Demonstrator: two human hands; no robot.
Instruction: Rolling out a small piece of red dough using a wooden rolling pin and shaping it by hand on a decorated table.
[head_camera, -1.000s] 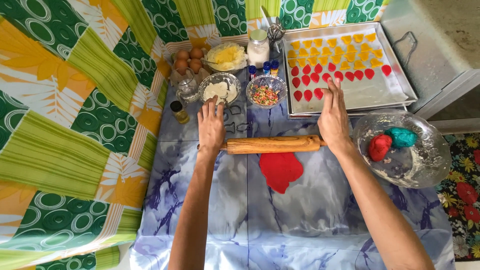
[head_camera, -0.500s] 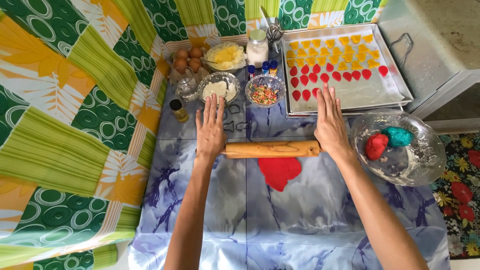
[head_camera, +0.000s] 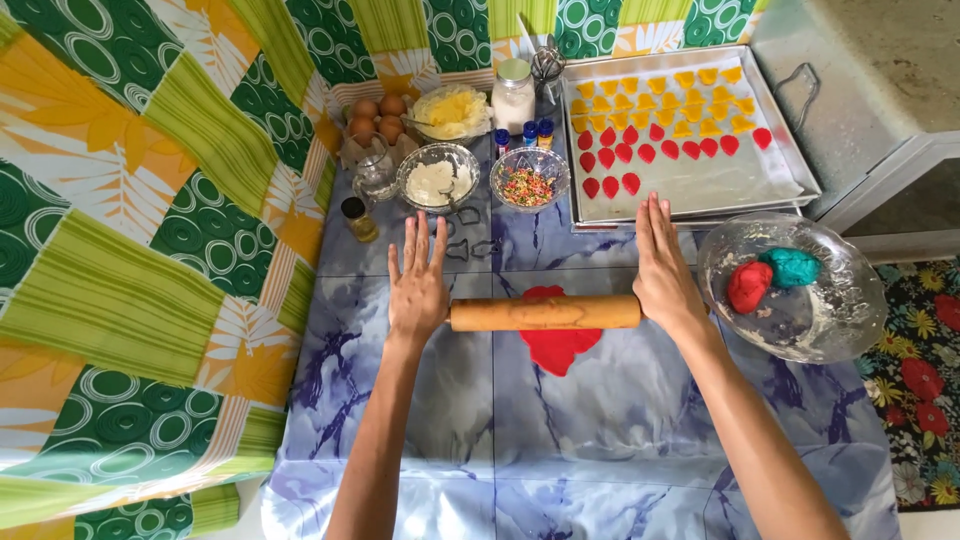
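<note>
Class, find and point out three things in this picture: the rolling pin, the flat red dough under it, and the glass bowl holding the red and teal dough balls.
rolling pin (head_camera: 545, 313), head view, middle of its barrel
red dough (head_camera: 560, 350), head view, part below the pin
glass bowl (head_camera: 830, 325), head view, bare inner wall

Matt wooden rolling pin (head_camera: 545, 313) (smooth), glossy marbled tabletop (head_camera: 620, 420).

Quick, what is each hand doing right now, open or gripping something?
Left hand: open, flat, palm pressing the left end of the wooden rolling pin.
Right hand: open, flat, pressing the pin's right end over the red dough.
</note>
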